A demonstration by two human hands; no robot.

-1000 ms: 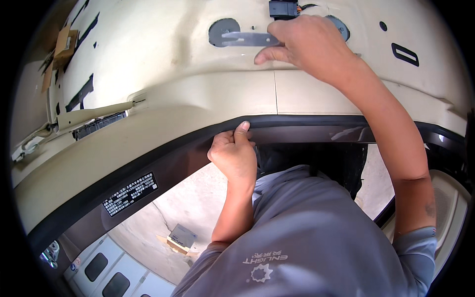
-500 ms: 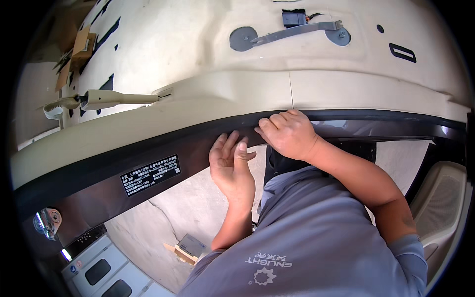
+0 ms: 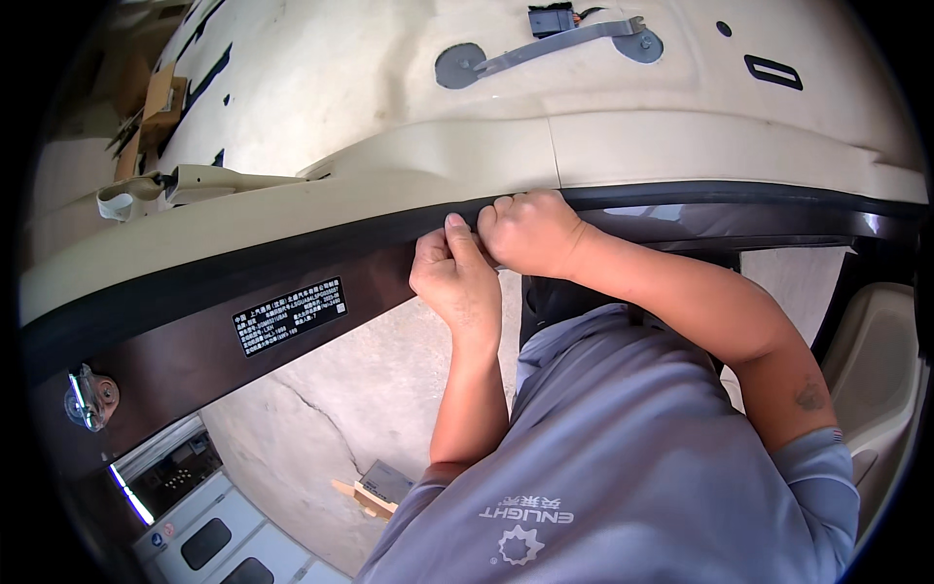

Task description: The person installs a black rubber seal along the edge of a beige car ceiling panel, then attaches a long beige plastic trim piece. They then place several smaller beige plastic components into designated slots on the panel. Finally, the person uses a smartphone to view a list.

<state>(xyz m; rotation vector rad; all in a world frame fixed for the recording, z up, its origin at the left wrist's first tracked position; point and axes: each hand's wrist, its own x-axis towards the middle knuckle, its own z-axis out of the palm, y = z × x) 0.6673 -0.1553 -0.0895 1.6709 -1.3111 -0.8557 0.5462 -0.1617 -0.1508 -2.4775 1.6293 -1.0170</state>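
A black rubber weatherstrip point(image 3: 321, 247) runs along the edge between a beige trim panel point(image 3: 448, 161) and a dark brown painted door sill point(image 3: 185, 375). My left hand point(image 3: 457, 277) is closed at the strip, its thumb on top and its fingers curled against the sill side. Right beside it, my right hand point(image 3: 533, 232) is closed over the strip below the trim seam, knuckles up. The two hands touch or nearly touch. The strip's lower side is hidden under my fingers.
A grey metal bracket point(image 3: 559, 52) and a dark connector point(image 3: 552, 21) sit on the beige carpet. Left are a seat-belt buckle stalk point(image 3: 229, 183) and cardboard boxes point(image 3: 161, 107). A metal striker point(image 3: 92, 397) is on the sill; an opened box point(image 3: 375, 487) lies on the floor.
My left hand has turned and closed onto the strip, where its fingers were spread before. My right hand has shifted slightly left along the strip. The whole view has tilted a little.
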